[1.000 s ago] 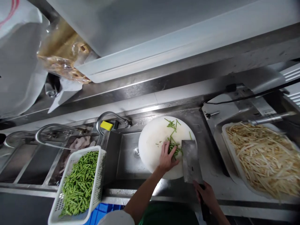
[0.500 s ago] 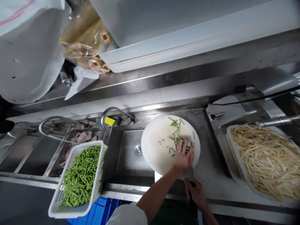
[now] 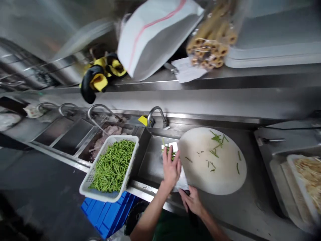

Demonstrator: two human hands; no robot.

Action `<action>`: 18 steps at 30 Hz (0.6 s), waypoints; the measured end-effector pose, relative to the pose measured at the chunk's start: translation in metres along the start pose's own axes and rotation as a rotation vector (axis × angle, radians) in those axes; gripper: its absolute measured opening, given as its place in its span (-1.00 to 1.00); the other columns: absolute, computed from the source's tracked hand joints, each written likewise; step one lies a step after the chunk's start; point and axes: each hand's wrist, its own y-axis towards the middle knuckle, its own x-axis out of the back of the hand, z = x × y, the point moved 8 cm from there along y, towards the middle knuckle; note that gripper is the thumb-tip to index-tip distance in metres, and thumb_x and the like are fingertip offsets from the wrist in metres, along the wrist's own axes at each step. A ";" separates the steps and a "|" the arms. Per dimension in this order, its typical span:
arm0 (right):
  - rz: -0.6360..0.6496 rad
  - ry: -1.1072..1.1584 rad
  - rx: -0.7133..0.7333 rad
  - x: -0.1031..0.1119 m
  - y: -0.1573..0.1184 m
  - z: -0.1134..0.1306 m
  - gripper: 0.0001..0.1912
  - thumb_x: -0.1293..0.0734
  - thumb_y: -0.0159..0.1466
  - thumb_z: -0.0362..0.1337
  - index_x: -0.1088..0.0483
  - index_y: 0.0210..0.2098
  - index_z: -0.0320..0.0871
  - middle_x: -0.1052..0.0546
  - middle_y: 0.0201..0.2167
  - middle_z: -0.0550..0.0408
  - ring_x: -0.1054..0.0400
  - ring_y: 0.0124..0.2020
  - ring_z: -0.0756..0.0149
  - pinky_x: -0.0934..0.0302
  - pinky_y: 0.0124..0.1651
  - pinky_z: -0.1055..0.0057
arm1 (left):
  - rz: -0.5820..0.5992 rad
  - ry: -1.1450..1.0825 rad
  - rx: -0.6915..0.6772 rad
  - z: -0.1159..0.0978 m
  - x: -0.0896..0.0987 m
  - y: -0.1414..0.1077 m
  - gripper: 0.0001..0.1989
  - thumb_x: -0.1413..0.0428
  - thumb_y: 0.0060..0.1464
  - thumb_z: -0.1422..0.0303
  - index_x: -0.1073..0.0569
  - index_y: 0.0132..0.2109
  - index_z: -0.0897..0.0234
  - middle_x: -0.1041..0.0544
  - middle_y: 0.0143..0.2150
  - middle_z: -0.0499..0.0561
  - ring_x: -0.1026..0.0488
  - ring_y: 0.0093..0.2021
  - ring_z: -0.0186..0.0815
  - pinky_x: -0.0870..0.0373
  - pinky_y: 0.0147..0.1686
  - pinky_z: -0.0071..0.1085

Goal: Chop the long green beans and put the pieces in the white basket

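Observation:
My right hand (image 3: pixel 192 200) is closed round the black handle of a cleaver (image 3: pixel 182 181). Its broad metal blade lies flat over the sink, just left of the round white cutting board (image 3: pixel 200 174). Fingers spread, my left hand (image 3: pixel 171 169) presses a small heap of cut green beans (image 3: pixel 173 154) onto the blade, covering most of them. Scattered green bits (image 3: pixel 217 139) lie on the board. To the left, a white perforated basket (image 3: pixel 84 189) is filled with cut green beans (image 3: pixel 114 165).
The basket rests on the sink's front edge, above a blue crate (image 3: pixel 105 211). A curved faucet (image 3: pixel 156 108) rises behind the sink basin (image 3: pixel 147 160). At right stands a tub of pale shredded strips (image 3: pixel 309 174). A shelf (image 3: pixel 150 86) with bags runs above.
Both hands have moved left off the board, carrying the cleaver and the cut beans over the sink toward the basket. The view has turned left.

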 end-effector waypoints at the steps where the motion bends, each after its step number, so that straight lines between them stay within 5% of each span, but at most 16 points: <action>1: 0.116 -0.008 0.012 -0.035 0.011 0.011 -0.56 -0.25 0.24 0.18 -0.24 -0.47 -0.06 -0.23 -0.85 0.33 -0.07 -0.83 0.46 -0.01 -0.70 0.49 | -0.050 0.037 0.053 0.030 0.027 -0.006 -0.53 0.02 0.28 0.42 -0.32 0.30 0.13 -0.01 0.47 0.09 0.25 0.48 0.08 0.00 0.35 0.22; 5: 0.381 -0.105 -0.089 -0.160 0.044 0.044 -0.68 -0.30 0.24 0.00 -0.23 -0.47 -0.07 -0.27 -0.84 0.35 -0.13 -0.82 0.47 0.00 -0.72 0.54 | -0.250 0.144 0.273 0.168 0.124 -0.047 -0.58 0.07 0.33 0.32 -0.34 0.29 0.15 -0.04 0.46 0.10 0.19 0.48 0.04 0.11 0.39 0.17; 7: 0.394 -0.159 -0.131 -0.197 0.056 0.051 -0.72 -0.33 0.22 -0.07 -0.22 -0.48 -0.07 -0.28 -0.85 0.36 -0.16 -0.83 0.46 0.02 -0.72 0.57 | -0.273 0.180 0.404 0.242 0.156 -0.075 -0.55 0.15 0.36 0.27 -0.33 0.30 0.22 -0.09 0.43 0.18 0.07 0.45 0.02 0.08 0.38 0.13; 9: 0.341 -0.197 -0.150 -0.207 0.062 0.053 -0.74 -0.32 0.22 -0.11 -0.21 -0.48 -0.07 -0.26 -0.87 0.38 -0.15 -0.84 0.48 0.05 -0.72 0.59 | -0.220 0.232 0.600 0.312 0.175 -0.106 -0.54 0.15 0.35 0.23 -0.37 0.25 0.32 -0.15 0.39 0.30 -0.01 0.41 0.12 -0.01 0.31 0.23; 11: 0.256 -0.218 -0.161 -0.190 0.061 0.051 -0.77 -0.29 0.24 -0.11 -0.21 -0.45 -0.07 -0.24 -0.86 0.39 -0.13 -0.84 0.50 0.08 -0.72 0.60 | -0.168 0.316 0.775 0.363 0.187 -0.134 -0.53 0.09 0.32 0.18 -0.39 0.22 0.33 -0.17 0.37 0.35 0.03 0.39 0.27 -0.04 0.19 0.39; 13: 0.165 -0.217 -0.172 -0.151 0.050 0.044 -0.74 -0.27 0.24 -0.04 -0.21 -0.42 -0.06 -0.22 -0.85 0.40 -0.11 -0.84 0.49 0.10 -0.74 0.59 | -0.211 0.382 0.774 0.378 0.194 -0.144 -0.54 0.05 0.29 0.16 -0.41 0.19 0.34 -0.18 0.36 0.34 0.04 0.39 0.29 -0.06 0.17 0.40; 16: -0.049 -0.171 -0.149 -0.063 0.017 0.030 -0.60 -0.27 0.17 0.15 -0.15 -0.46 -0.03 -0.22 -0.84 0.39 -0.10 -0.84 0.47 0.06 -0.75 0.54 | -0.296 0.279 0.519 0.341 0.170 -0.122 -0.63 0.06 0.29 0.21 -0.48 0.05 0.34 -0.39 0.18 0.28 -0.24 0.25 0.06 -0.20 0.21 0.11; 18: -0.255 -0.160 -0.149 0.005 -0.017 0.015 -0.53 -0.28 0.10 0.24 -0.17 -0.51 -0.03 -0.23 -0.83 0.37 -0.12 -0.84 0.45 -0.03 -0.75 0.50 | -0.195 0.083 0.325 0.289 0.121 -0.091 -0.71 0.06 0.28 0.29 -0.51 -0.05 0.27 -0.50 -0.03 0.17 -0.40 0.06 -0.09 -0.32 0.13 -0.06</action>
